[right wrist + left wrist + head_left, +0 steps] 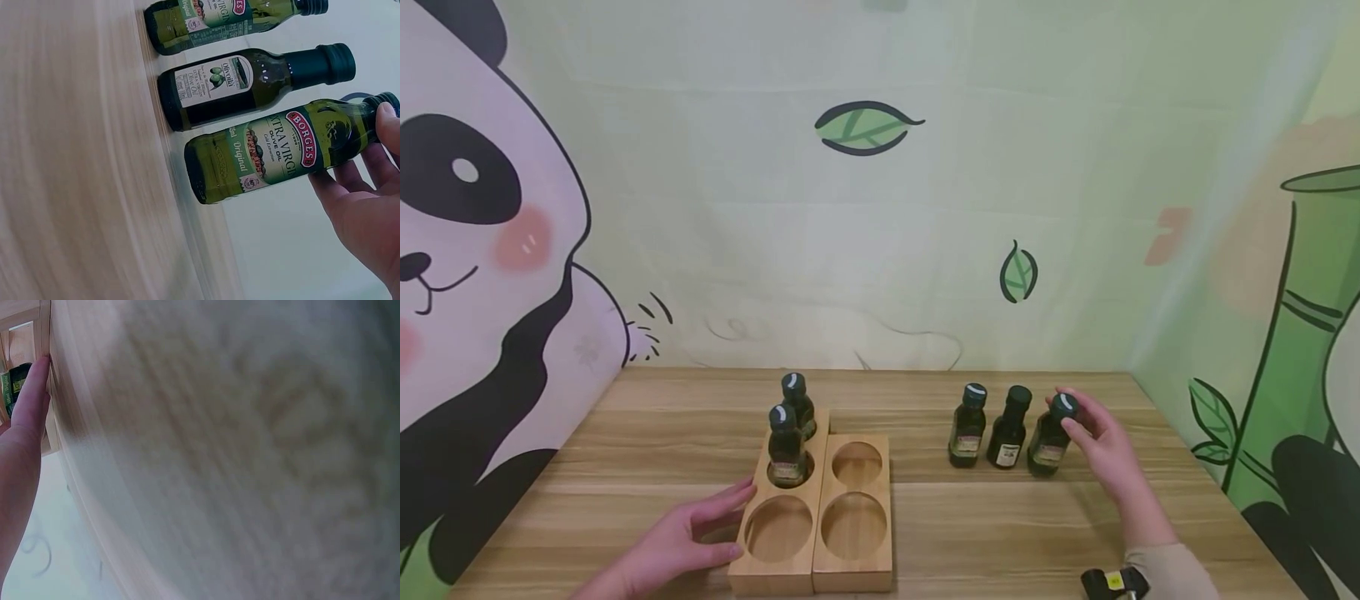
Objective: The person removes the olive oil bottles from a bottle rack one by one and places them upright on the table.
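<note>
My right hand (1101,437) holds a green olive oil bottle (269,150) at its dark cap and neck, the thumb on the cap. I cannot tell whether its base touches the table. To its left stand a slimmer dark olive oil bottle (228,81) with a white label and another green olive oil bottle (967,425). My left hand (688,529) rests against the left side of a wooden holder (775,575) with its fingers fairly straight. Two olive oil bottles stand at that holder, the nearer bottle (787,454) in a round hollow and the farther bottle (799,404) behind it.
A second wooden holder (853,575) sits against the right side of the first and shows two round hollows. Both stand on a wood-grain table (955,533). Behind it hangs a pale green backdrop (737,250) printed with pandas, leaves and bamboo.
</note>
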`<state>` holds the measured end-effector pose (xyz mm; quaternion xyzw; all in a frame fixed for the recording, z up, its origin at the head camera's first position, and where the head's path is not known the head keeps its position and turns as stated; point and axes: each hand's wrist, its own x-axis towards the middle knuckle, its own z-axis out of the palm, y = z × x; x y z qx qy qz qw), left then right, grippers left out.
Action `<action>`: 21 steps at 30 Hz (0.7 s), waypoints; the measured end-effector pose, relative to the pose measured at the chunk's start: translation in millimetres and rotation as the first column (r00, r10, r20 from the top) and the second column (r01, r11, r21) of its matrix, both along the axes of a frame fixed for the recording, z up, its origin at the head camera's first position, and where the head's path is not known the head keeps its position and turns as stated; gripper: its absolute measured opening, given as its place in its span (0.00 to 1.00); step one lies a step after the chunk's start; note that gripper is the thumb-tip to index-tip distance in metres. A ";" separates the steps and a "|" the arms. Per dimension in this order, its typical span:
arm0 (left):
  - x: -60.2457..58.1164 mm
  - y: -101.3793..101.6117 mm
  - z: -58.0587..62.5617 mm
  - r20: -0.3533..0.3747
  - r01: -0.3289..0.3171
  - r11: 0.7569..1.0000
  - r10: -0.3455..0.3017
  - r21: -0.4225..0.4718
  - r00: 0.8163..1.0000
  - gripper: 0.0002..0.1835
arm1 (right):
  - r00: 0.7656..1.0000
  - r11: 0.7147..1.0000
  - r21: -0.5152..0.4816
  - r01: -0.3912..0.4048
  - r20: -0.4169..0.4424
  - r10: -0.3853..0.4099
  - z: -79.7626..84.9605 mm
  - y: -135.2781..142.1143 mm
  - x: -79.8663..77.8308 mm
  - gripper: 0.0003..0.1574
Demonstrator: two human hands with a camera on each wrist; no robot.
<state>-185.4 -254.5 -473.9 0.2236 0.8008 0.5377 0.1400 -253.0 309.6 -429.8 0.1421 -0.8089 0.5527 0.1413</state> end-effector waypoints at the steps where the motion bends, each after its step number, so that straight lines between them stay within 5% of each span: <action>1: 0.1 0.2 0.2 -0.001 -0.002 1.000 0.002 -0.002 1.000 0.36 | 1.000 1.000 -0.003 -0.003 -0.001 0.003 -0.3 0.4 -0.4 0.27; 21: 0.1 -0.2 -1.6 -0.037 0.029 0.999 -0.027 0.045 0.999 0.36 | 1.000 0.999 -0.020 -0.025 0.008 0.025 -4.5 2.4 -11.6 0.27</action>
